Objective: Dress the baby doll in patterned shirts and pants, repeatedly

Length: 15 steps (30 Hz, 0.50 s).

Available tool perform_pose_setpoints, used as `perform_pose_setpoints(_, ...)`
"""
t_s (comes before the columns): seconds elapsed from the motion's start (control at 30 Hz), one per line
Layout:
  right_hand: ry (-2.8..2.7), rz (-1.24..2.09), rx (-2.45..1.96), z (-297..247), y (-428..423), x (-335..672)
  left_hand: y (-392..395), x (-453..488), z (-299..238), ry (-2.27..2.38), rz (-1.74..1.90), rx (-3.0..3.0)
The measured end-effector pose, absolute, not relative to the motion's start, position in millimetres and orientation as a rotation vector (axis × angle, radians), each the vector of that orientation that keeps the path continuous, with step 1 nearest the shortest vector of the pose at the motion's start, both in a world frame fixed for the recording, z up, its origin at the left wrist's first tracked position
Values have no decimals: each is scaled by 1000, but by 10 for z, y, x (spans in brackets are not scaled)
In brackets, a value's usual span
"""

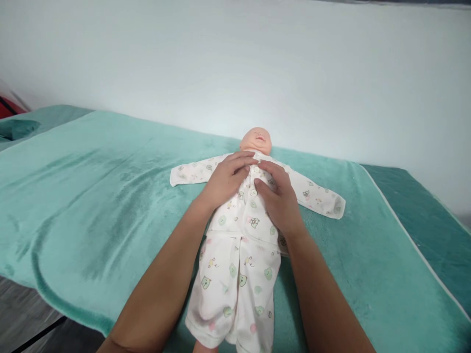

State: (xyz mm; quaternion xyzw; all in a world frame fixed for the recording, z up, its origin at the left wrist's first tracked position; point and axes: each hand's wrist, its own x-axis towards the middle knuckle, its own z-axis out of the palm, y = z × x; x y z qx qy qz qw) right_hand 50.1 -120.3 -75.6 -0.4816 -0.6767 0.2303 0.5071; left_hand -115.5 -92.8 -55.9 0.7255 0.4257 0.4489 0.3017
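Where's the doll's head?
In the head view, the doll's head is slightly right of centre, just beyond the left hand and right hand, in front of the wall.

The left hand (228, 179) and right hand (278, 193) hide parts of the shirt (252, 221); whether they grip the upper button (256, 168) is unclear. Edges crop the trousers (253, 289) at 6 o'clock, a red thing (13, 104) at 9.
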Motion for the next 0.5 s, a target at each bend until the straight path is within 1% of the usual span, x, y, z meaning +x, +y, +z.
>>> perform_pose_setpoints(0.1, -1658, 573, -1191, -776, -1192, 508, -899, -1131, -576, 1170, 1222, 2046)
perform_pose_setpoints(0.2, -1708, 566, -1218, -776, -1154, 514, -885, -1119, -582, 1222, 1176, 2130)
perform_pose_setpoints(0.5, -1768, 543, -1242, -735, -907, 533, -878, -1105, -585, 1354, 1102, 2131)
